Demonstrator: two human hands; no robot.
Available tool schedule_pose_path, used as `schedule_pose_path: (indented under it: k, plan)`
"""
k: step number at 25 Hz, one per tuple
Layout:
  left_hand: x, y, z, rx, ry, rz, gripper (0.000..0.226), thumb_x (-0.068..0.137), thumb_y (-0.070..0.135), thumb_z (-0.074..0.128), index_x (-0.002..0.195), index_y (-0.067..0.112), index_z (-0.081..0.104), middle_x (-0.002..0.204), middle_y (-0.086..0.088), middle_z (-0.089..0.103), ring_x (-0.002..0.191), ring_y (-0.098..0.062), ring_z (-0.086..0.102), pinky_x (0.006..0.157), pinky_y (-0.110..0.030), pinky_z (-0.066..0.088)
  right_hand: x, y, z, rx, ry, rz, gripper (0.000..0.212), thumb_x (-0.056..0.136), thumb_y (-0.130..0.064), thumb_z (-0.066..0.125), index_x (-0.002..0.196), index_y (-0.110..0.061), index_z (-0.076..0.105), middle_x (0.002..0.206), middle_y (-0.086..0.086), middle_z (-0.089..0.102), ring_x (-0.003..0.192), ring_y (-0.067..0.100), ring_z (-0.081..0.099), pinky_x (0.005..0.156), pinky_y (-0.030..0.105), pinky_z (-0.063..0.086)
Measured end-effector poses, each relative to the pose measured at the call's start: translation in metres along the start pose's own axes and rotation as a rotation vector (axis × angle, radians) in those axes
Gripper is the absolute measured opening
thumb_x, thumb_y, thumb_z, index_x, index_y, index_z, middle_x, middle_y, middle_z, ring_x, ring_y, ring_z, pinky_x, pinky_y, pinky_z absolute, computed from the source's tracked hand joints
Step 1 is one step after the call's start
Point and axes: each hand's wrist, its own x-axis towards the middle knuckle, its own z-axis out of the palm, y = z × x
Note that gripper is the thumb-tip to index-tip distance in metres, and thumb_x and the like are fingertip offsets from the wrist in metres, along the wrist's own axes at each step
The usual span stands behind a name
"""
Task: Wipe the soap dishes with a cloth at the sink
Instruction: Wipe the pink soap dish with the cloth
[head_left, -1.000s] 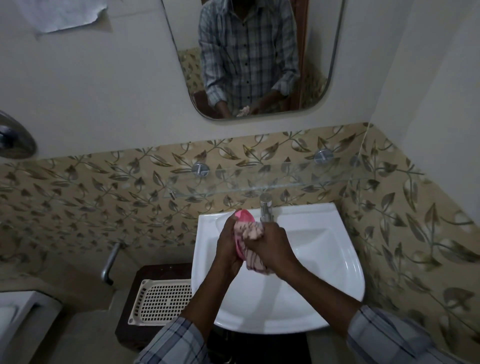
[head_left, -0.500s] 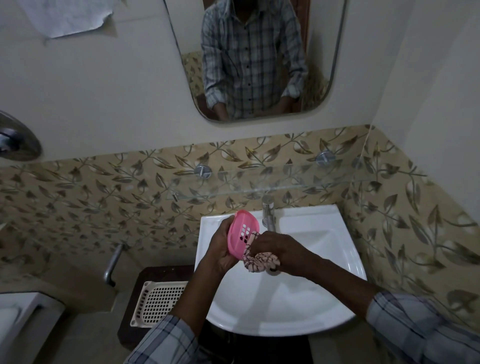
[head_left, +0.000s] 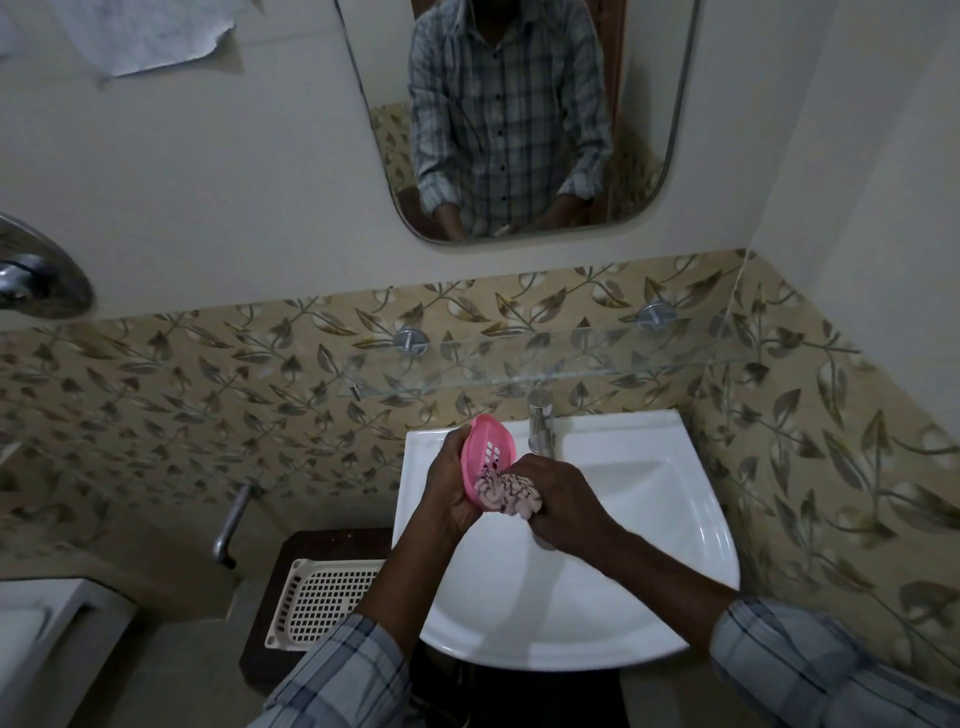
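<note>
My left hand (head_left: 451, 493) grips a pink oval soap dish (head_left: 488, 451) with drain slots, tilted on edge above the white sink (head_left: 670, 587). My right hand (head_left: 558, 506) holds a bunched patterned cloth (head_left: 506, 493) pressed against the lower inside of the dish. The upper half of the dish shows bare. Both hands hover over the left rear part of the basin.
A chrome tap (head_left: 540, 423) stands at the sink's back edge, close behind the hands. A glass shelf (head_left: 571, 364) runs along the leaf-patterned tiles above it. A cream perforated tray (head_left: 324, 603) lies on a dark stand left of the sink. A mirror (head_left: 519, 119) hangs above.
The cloth has slid from covering the dish down to its lower end, uncovering the slotted inside. My right hand moved down and slightly right; the left hand kept its hold.
</note>
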Motion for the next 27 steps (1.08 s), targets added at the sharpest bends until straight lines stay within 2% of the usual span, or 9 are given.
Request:
schedule_pose_path:
  k: [3,6,8,11,13,15,21,24,27]
  plan:
    - [0.003,-0.013,0.003,0.123,0.031,0.265,0.052,0.101,0.039,0.047,0.138,0.002,0.053,0.118,-0.021,0.067,0.11,-0.036,0.064,0.093,-0.044,0.053,0.024,-0.022,0.008,0.426,0.174,0.607,0.009,0.077,-0.01,0.07,0.085,-0.012,0.074,0.084,0.006,0.077,0.078,0.02,0.073,0.069,0.029,0.058]
    - [0.004,-0.031,-0.003,0.231,-0.066,0.527,0.041,0.104,0.028,0.043,0.139,0.009,0.054,0.134,-0.017,0.064,0.123,-0.033,0.061,0.104,-0.047,0.049,0.059,-0.03,-0.001,0.914,0.363,1.045,0.019,0.079,-0.003,0.072,0.097,-0.007,0.074,0.092,0.014,0.077,0.084,0.03,0.075,0.076,0.045,0.063]
    - [0.003,-0.029,0.0,0.173,-0.049,0.457,0.044,0.104,0.032,0.043,0.138,0.007,0.055,0.136,-0.02,0.061,0.121,-0.033,0.062,0.103,-0.047,0.049,0.056,-0.034,0.0,0.677,0.298,0.943,0.017,0.079,-0.006,0.072,0.096,-0.009,0.074,0.092,0.01,0.076,0.082,0.021,0.074,0.076,0.041,0.062]
    - [-0.001,-0.013,-0.002,0.054,0.026,0.193,0.055,0.099,0.043,0.049,0.13,-0.001,0.056,0.127,-0.027,0.061,0.103,-0.034,0.065,0.086,-0.044,0.054,0.021,-0.043,-0.003,0.304,0.022,0.335,0.015,0.075,-0.007,0.066,0.08,-0.02,0.071,0.079,-0.001,0.071,0.072,0.004,0.064,0.071,0.026,0.05]
    - [-0.007,-0.004,-0.007,-0.015,0.02,0.072,0.056,0.097,0.046,0.051,0.126,-0.001,0.057,0.116,-0.027,0.063,0.096,-0.036,0.065,0.083,-0.047,0.055,0.01,-0.022,-0.015,0.086,-0.157,-0.08,0.026,0.069,0.002,0.064,0.092,-0.005,0.074,0.09,0.013,0.073,0.082,0.022,0.067,0.078,0.03,0.052]
    - [-0.01,-0.001,-0.01,-0.043,-0.056,0.03,0.054,0.099,0.046,0.044,0.12,0.0,0.06,0.106,-0.025,0.07,0.091,-0.035,0.069,0.081,-0.045,0.059,0.019,0.003,-0.029,-0.141,-0.169,-0.226,0.029,0.07,0.005,0.072,0.099,0.003,0.075,0.102,0.023,0.073,0.095,0.034,0.069,0.085,0.041,0.056]
    - [-0.005,-0.003,-0.005,-0.027,0.048,0.149,0.059,0.097,0.045,0.048,0.133,-0.002,0.052,0.107,-0.021,0.063,0.095,-0.033,0.062,0.086,-0.045,0.055,0.011,-0.013,0.003,-0.075,-0.042,0.067,0.019,0.066,-0.001,0.069,0.085,0.0,0.072,0.081,0.014,0.073,0.075,0.033,0.069,0.067,0.035,0.055]
    - [0.0,-0.011,-0.014,0.163,0.064,0.412,0.055,0.096,0.041,0.053,0.136,0.004,0.054,0.118,-0.019,0.067,0.108,-0.032,0.066,0.087,-0.04,0.057,0.025,-0.036,0.014,0.36,0.111,0.571,0.013,0.074,-0.012,0.075,0.086,-0.007,0.075,0.083,0.009,0.077,0.075,0.021,0.074,0.071,0.037,0.061]
    - [0.001,-0.017,-0.018,0.425,-0.004,0.694,0.035,0.101,0.032,0.048,0.133,0.022,0.057,0.121,-0.001,0.072,0.112,-0.021,0.069,0.085,-0.029,0.058,0.061,-0.038,0.0,0.841,0.316,1.024,0.022,0.076,-0.006,0.074,0.098,-0.003,0.074,0.093,0.02,0.076,0.08,0.031,0.075,0.073,0.054,0.062]
